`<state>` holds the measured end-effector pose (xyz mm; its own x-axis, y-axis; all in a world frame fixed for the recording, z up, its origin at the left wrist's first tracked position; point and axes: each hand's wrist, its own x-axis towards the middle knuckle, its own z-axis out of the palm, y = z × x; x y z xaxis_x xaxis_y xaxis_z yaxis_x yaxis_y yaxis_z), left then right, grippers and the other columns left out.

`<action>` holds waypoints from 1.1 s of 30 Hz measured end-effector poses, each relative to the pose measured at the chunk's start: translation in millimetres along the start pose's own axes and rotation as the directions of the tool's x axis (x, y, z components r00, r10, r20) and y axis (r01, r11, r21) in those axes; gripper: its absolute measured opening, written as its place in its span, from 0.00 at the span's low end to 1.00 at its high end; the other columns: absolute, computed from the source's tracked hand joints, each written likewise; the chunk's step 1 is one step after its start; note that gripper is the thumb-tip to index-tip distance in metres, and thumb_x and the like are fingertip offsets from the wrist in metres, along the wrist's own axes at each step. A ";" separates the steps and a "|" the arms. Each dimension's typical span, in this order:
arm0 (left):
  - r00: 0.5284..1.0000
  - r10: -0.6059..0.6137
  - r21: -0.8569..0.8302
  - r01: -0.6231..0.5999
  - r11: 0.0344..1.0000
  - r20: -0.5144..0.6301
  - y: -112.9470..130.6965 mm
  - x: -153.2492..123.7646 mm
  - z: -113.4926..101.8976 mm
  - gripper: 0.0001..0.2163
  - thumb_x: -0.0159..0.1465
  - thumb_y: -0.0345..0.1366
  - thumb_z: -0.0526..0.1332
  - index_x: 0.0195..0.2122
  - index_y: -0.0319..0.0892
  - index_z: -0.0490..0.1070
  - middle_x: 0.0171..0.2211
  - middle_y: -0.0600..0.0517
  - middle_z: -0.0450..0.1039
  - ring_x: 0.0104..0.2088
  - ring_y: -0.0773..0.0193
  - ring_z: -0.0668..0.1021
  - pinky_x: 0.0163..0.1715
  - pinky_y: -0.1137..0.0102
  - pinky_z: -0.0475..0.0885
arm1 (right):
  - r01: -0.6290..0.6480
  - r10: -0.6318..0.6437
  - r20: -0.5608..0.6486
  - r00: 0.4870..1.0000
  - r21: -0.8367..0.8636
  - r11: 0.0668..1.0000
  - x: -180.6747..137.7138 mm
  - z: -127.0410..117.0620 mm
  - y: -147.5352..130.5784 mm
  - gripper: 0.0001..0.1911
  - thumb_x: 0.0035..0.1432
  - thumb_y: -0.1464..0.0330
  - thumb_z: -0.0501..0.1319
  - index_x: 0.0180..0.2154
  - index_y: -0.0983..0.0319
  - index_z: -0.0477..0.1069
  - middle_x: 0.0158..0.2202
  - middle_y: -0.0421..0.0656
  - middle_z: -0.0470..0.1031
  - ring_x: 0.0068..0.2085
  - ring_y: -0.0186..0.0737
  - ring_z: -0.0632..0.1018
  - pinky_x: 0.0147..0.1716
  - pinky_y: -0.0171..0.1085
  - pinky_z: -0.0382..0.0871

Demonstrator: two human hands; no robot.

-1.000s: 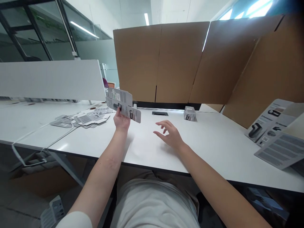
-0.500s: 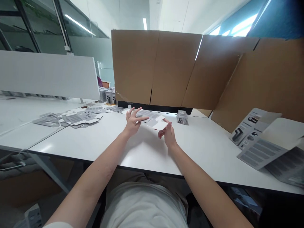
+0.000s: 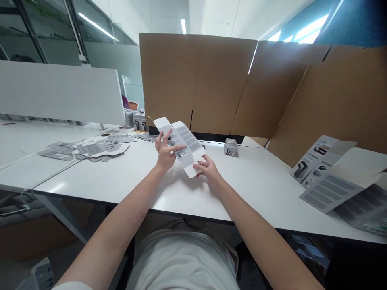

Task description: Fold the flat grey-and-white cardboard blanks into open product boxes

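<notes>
Over the desk (image 3: 254, 189), printed carton (image 3: 188, 139), left grip (image 3: 165, 156) clamped on its left side, right grip (image 3: 209, 170) pinching its near end

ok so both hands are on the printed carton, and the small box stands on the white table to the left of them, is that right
Not quite: the head view shows the small box to the right of both hands. The left hand and right hand are on the printed carton, and the box does stand on the white table.
</notes>
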<state>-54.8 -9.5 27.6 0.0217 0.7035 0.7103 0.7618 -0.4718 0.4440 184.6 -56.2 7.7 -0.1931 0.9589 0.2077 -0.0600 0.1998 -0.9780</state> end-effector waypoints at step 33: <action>0.877 -0.168 -0.888 0.422 -0.183 0.451 -5.9 -8.0 28.3 0.36 0.50 0.72 0.85 0.44 0.46 0.84 0.52 0.42 0.89 0.71 0.31 0.81 0.73 0.44 0.73 | -0.168 0.155 0.195 0.968 0.051 0.985 -2.4 2.7 2.6 0.31 0.53 0.44 0.83 0.42 0.56 0.75 0.34 0.39 0.77 0.27 0.35 0.70 0.27 0.36 0.66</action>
<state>-41.1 2.7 3.8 0.1832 0.9355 0.3021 -0.7053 -0.0889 0.7033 182.3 -58.5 4.7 -0.3876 0.9203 0.0532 -0.0763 0.0255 -0.9968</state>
